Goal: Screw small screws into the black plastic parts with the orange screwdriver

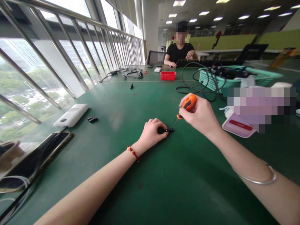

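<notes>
A raised right hand (201, 113) grips an orange screwdriver (190, 100), its shaft slanting down to the end of a small black part (169, 130), which the left hand (152, 132), held low, pinches firmly just above a green table (178, 184).

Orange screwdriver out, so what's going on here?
Someone's right hand grips the orange-and-black screwdriver, its tip down by a small black piece. The left hand pinches that piece on the green table. Whether the tip touches it is too small to tell.
</notes>
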The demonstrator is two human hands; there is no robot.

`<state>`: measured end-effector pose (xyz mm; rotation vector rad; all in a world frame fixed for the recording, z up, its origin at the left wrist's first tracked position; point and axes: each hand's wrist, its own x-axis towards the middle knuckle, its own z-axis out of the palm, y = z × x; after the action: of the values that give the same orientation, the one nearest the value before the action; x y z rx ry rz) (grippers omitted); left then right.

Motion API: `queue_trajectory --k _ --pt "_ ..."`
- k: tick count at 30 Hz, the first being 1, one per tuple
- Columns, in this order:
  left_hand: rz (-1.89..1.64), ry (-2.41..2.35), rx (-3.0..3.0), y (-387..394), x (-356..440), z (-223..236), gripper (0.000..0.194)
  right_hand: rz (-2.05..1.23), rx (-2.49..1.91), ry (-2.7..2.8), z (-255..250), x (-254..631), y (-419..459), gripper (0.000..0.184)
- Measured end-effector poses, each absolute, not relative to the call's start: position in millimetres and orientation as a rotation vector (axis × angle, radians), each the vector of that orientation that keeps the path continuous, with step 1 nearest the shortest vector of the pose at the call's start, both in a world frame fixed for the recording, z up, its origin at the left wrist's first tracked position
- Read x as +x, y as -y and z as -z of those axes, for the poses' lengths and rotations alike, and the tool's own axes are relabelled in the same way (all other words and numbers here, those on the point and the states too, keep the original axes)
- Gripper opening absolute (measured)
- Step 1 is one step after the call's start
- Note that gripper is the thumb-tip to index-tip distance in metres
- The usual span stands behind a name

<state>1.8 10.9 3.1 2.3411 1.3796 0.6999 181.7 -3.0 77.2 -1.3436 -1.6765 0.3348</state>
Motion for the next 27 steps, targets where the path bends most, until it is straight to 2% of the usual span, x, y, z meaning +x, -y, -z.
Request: queue_trajectory --k 7,13,27 --pt "-0.708 -1.377 2.351 -11.4 1.6 -2.7 0.013 -0.297 -1.325 1.606 -78.8 181.4 5.6 0.010" --pt "-0.719 -1.366 2.349 -12.2 1.5 -1.3 0.013 -0.427 -1.159 1.653 -75.5 176.1 8.3 0.008" --pt "-0.728 -1.363 2.354 -11.7 0.7 -0.9 0.013 -0.440 -1.192 1.699 -73.3 175.5 7.9 0.008"
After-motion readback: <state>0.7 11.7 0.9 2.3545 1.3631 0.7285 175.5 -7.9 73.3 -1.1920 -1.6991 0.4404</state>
